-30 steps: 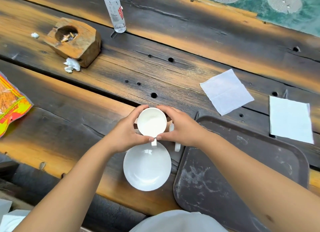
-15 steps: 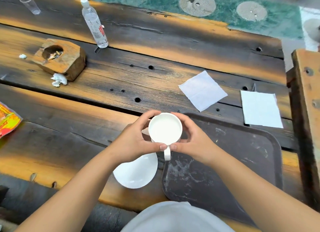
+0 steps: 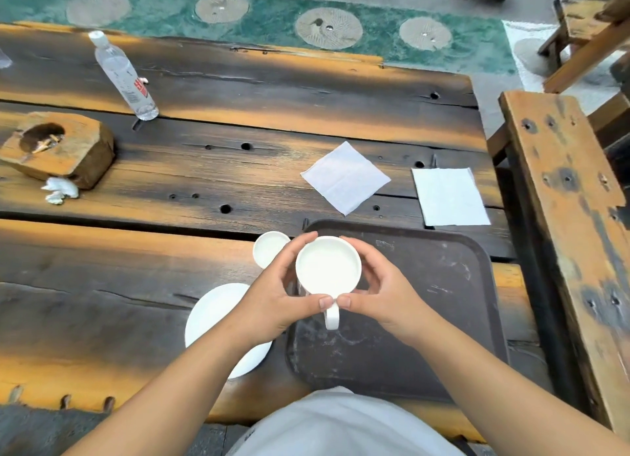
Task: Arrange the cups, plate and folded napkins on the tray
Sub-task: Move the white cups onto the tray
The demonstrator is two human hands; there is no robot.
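Both hands hold a white cup (image 3: 328,268) over the near-left part of the dark tray (image 3: 443,285), its handle pointing toward me. My left hand (image 3: 276,295) curls round the cup's left side and my right hand (image 3: 378,292) round its right side, thumbs meeting above the handle. A second white cup (image 3: 269,251) stands on the table just left of the tray. The white plate (image 3: 214,316) lies near the front edge, partly under my left wrist. Two folded white napkins lie beyond the tray: one turned like a diamond (image 3: 345,177), one square (image 3: 449,196).
A wooden block ashtray (image 3: 58,147) with crumpled tissue (image 3: 59,189) beside it sits at the far left. A clear water bottle (image 3: 122,77) stands at the back left. A wooden bench (image 3: 566,223) runs along the table's right side.
The cup has travelled right from above the plate to above the tray, carried by both hands. The second cup on the table is now uncovered.
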